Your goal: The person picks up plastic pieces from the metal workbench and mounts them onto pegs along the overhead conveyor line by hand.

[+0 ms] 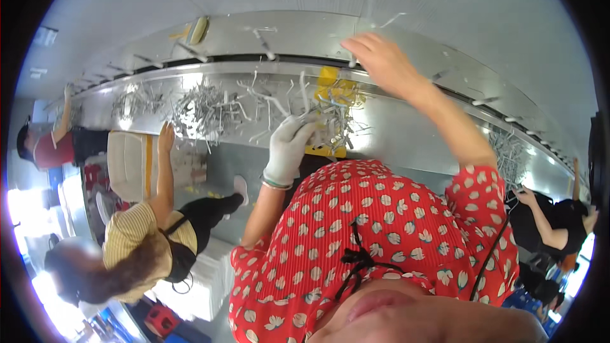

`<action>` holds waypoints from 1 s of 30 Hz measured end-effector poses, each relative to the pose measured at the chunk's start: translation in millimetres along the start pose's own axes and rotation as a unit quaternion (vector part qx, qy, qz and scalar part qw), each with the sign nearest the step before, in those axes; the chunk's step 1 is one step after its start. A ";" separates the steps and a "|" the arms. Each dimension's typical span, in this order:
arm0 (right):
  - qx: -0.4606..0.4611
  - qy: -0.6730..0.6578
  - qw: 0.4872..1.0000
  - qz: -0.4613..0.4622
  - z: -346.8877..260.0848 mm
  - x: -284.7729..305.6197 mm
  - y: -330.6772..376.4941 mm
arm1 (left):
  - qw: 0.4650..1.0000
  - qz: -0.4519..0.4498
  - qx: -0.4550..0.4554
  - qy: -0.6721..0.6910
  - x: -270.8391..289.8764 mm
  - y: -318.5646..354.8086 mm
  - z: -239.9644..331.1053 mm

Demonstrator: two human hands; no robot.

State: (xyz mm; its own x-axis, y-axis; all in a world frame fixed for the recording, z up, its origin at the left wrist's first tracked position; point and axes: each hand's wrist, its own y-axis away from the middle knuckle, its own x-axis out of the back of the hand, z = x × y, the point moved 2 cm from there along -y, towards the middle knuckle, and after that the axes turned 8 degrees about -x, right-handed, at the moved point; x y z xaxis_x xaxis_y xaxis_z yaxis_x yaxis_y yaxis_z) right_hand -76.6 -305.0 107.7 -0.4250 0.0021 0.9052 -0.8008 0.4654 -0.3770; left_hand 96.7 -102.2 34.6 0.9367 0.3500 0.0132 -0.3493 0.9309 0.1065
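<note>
I am watching from far away, and I am judging that the step in hand is setting thin bent grey-white pieces (206,114) one at a time along the dark slot (292,58) behind the metal bench (394,124). The left hand (284,154), in a white glove, is closing around a small bunch of these pieces, which I am not able to count. The bare right hand (384,63) is hovering above the slot with its fingers bending downward; whether it is pinching anything, I cannot tell. I think the next move is calling for one piece, picked apart from the tangle and turned to suit the slot. Counting now, I am seeing at least five heaps on the bench: three to the left of the glove, one beside it over something yellow (328,76), and one farther right. Along the slot, four single pegs (264,44) are standing out clearly to the left of the right hand, with smaller ones beyond them. One sponge-like block (199,30) is lying behind the slot. At least three co-workers are showing, one in a yellow striped top (130,235) being nearest on the left.
</note>
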 end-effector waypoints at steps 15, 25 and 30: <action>-0.300 -0.345 0.842 -0.286 -62.3 -70.3 132.2 | 0.817 0.084 0.033 -0.569 88.2 -102.7 -135.2; -0.253 -0.306 0.881 -0.258 -63.6 -80.3 149.2 | 0.827 0.132 0.164 -0.522 107.6 -125.4 -182.6; -0.344 -0.353 0.815 -0.304 -62.3 -74.7 151.1 | 0.802 0.160 0.016 -0.575 117.6 -101.1 -151.2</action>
State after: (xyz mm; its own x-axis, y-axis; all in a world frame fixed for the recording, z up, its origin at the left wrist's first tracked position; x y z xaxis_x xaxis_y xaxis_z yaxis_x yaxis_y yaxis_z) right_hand -139.5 -179.7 -4.7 -0.3683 -0.8112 0.4542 -0.6311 0.5769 0.5186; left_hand 238.4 -139.4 -124.9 0.2097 0.2257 0.9514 -0.5923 0.8035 -0.0600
